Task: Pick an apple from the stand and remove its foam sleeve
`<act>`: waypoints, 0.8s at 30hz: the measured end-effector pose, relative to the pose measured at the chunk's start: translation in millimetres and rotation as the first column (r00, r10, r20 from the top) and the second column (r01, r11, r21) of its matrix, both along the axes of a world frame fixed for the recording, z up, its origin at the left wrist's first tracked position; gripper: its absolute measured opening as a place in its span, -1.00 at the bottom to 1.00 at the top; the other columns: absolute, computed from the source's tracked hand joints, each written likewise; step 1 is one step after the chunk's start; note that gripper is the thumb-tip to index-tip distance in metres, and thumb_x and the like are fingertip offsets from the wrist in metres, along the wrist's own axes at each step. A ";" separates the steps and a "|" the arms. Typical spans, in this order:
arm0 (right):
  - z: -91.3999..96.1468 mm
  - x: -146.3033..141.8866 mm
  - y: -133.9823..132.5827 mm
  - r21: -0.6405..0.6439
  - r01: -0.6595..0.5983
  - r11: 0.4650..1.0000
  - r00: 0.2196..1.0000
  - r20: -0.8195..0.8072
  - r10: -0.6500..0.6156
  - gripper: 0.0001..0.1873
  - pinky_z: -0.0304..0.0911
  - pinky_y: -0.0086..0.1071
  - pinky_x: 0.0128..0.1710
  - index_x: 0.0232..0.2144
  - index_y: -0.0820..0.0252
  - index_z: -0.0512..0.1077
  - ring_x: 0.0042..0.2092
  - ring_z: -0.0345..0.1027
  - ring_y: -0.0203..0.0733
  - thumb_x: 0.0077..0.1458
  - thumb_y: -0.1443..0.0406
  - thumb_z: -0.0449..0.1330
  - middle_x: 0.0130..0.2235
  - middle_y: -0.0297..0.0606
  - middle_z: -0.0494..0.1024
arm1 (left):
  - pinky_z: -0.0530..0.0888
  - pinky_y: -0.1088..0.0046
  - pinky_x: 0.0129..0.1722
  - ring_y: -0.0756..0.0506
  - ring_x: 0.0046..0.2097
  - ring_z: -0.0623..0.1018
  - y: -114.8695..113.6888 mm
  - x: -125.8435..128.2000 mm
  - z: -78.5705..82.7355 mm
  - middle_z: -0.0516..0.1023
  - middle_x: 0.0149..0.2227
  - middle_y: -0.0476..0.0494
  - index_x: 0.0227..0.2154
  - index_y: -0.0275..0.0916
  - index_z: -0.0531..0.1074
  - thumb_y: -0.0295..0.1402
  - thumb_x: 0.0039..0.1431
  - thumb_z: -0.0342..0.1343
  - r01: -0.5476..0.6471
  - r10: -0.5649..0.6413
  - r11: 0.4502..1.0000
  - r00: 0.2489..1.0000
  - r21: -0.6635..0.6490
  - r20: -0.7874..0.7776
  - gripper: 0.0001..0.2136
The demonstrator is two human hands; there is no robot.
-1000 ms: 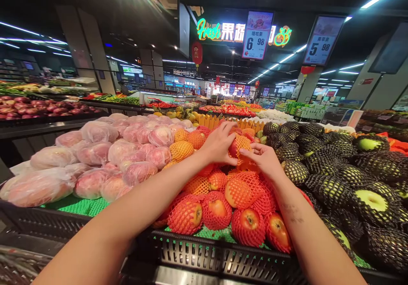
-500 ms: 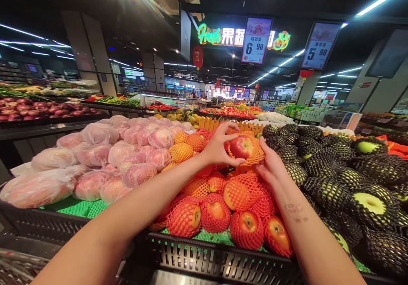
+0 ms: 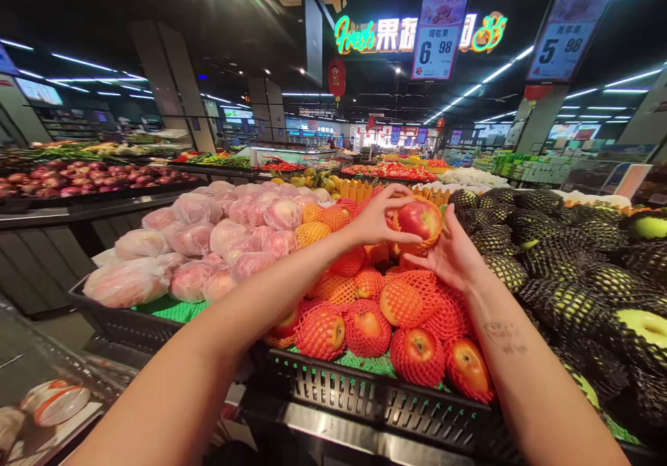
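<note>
Both my hands hold one red apple (image 3: 421,219) in an orange foam net above a heap of netted apples (image 3: 402,306). My left hand (image 3: 376,217) grips the apple from the left, fingers curled over its top. My right hand (image 3: 454,252) cups it from below and behind, pressing the net against it. The apple's red skin shows on top, where the net is pulled down. The heap lies on green matting in a black plastic crate (image 3: 365,395) in front of me.
Pink apples in clear bags (image 3: 208,244) fill the crate's left half. Green fruit in black nets (image 3: 567,278) lies to the right. Price signs (image 3: 438,34) hang overhead. More produce stands (image 3: 94,178) run along the left and back. A cart with packaged goods (image 3: 52,403) is at lower left.
Both hands lifted the netted apple off the heap. The net slid down, baring the apple's red top. My view shifted left and up slightly.
</note>
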State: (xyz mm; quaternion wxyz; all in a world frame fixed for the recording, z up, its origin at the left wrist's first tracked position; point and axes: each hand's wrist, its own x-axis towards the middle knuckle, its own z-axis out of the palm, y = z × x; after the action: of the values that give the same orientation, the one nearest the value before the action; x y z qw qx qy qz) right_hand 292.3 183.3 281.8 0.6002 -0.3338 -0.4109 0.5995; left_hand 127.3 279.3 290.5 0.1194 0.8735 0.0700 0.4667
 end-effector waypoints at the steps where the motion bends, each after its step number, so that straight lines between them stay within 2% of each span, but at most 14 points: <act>1: 0.3 0.3 0.1 0.014 -0.006 1.000 1.000 -0.006 0.006 -0.43 0.51 -0.42 -0.51 -0.02 0.10 0.49 -0.34 0.58 -0.22 0.33 -0.09 -0.12 -0.12 -0.16 0.67 | 0.34 -0.06 0.23 -0.24 0.14 0.43 3.3 0.2 2.6 0.40 0.04 -0.22 -0.10 -0.15 0.55 -0.22 -0.17 0.47 0.018 -0.019 0.999 0.999 -0.033 -0.043 -0.50; 4: 1.8 0.1 2.0 0.061 0.054 0.997 0.996 -0.073 -0.050 -0.52 0.50 -0.51 -0.53 -0.06 0.12 0.50 -0.34 0.58 -0.26 0.36 0.00 -0.09 -0.12 -0.20 0.67 | 0.39 -0.05 0.19 -0.26 0.13 0.47 9.8 -0.7 10.3 0.45 0.08 -0.25 -0.01 -0.18 0.51 -0.28 -0.21 0.48 0.059 -0.080 0.985 0.989 -0.161 -0.123 -0.40; 7: 4.7 -1.4 2.8 0.059 0.123 0.991 0.984 -0.133 -0.114 -0.55 0.52 -0.54 -0.49 -0.07 0.13 0.51 -0.32 0.58 -0.28 0.35 0.01 -0.04 -0.14 -0.24 0.67 | 0.42 -0.04 0.15 -0.27 0.15 0.47 8.6 -1.8 17.3 0.42 0.15 -0.29 0.06 -0.18 0.44 -0.30 -0.20 0.47 0.035 -0.060 0.975 0.992 -0.220 -0.108 -0.33; 9: 6.5 -2.7 1.9 0.028 0.155 0.988 0.977 -0.156 -0.149 -0.55 0.50 -0.56 -0.52 -0.09 0.15 0.51 -0.37 0.57 -0.29 0.35 0.01 -0.03 -0.19 -0.25 0.67 | 0.43 -0.04 0.15 -0.28 0.14 0.47 4.9 -2.3 22.0 0.44 0.13 -0.29 0.06 -0.18 0.42 -0.25 -0.22 0.48 -0.028 0.012 0.991 0.992 -0.129 -0.124 -0.31; 12: 7.6 -3.7 0.4 -0.040 0.202 0.978 0.959 -0.193 -0.206 -0.62 0.48 -0.56 -0.59 -0.12 0.17 0.50 -0.44 0.54 -0.30 0.35 0.07 0.00 -0.26 -0.28 0.67 | 0.44 -0.02 0.14 -0.28 0.10 0.48 -0.7 -4.2 28.6 0.45 0.06 -0.30 0.00 -0.18 0.42 -0.11 -0.18 0.47 -0.122 0.146 0.984 0.970 0.130 -0.197 -0.35; 15: 6.5 -2.8 0.5 -0.087 0.225 0.970 0.947 -0.212 -0.239 -0.67 0.48 -0.52 -0.62 -0.16 0.19 0.49 -0.46 0.54 -0.28 0.36 0.13 0.02 -0.33 -0.32 0.65 | 0.41 -0.04 0.17 -0.32 0.18 0.41 -4.3 -7.1 31.8 0.36 0.13 -0.35 -0.04 -0.19 0.45 -0.02 -0.01 0.34 -0.172 0.264 0.909 0.943 0.380 -0.204 -0.48; 17: 5.4 -1.4 1.3 -0.101 0.226 0.969 0.947 -0.211 -0.243 -0.70 0.49 -0.49 -0.62 -0.17 0.22 0.49 -0.48 0.53 -0.27 0.36 0.18 0.02 -0.38 -0.33 0.64 | 0.39 -0.05 0.19 -0.35 0.23 0.36 -6.6 -7.4 30.8 0.31 0.17 -0.37 -0.10 -0.20 0.47 0.05 0.02 0.28 -0.185 0.299 0.841 0.942 0.508 -0.152 -0.51; 20: 6.1 0.5 1.8 -0.110 0.263 0.958 0.932 -0.227 -0.282 -0.77 0.44 -0.54 -0.66 -0.19 0.27 0.48 -0.56 0.47 -0.33 0.35 0.30 0.04 -0.44 -0.35 0.62 | 0.45 -0.07 0.13 -0.36 0.20 0.38 -11.9 -2.7 25.7 0.31 0.14 -0.39 -0.15 -0.19 0.42 0.13 0.01 0.24 -0.213 0.289 0.786 0.956 0.580 -0.040 -0.48; 22: 8.6 1.7 1.2 -0.098 0.300 0.949 0.915 -0.251 -0.316 -0.79 0.39 -0.59 -0.69 -0.19 0.28 0.48 -0.58 0.44 -0.36 0.34 0.35 0.05 -0.45 -0.37 0.61 | 0.49 -0.06 0.08 -0.34 0.17 0.40 -17.2 3.3 21.6 0.29 0.13 -0.38 -0.11 -0.18 0.37 0.11 0.00 0.26 -0.234 0.258 0.798 0.965 0.556 0.036 -0.46; 24: 11.8 3.0 0.4 -0.090 0.328 0.940 0.902 -0.266 -0.340 -0.80 0.36 -0.61 -0.71 -0.19 0.28 0.48 -0.59 0.42 -0.38 0.34 0.35 0.05 -0.46 -0.38 0.60 | 0.53 -0.03 0.03 -0.31 0.15 0.43 -23.3 9.9 18.8 0.23 0.18 -0.37 -0.02 -0.16 0.29 0.06 0.02 0.28 -0.228 0.213 0.837 0.973 0.497 0.087 -0.43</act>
State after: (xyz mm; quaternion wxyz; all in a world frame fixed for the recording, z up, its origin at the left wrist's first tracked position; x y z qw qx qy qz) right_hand 295.3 183.7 293.6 0.7384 -0.3245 -0.2465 0.5372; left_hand 137.2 256.0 309.3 -0.1663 0.8536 0.0442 0.4917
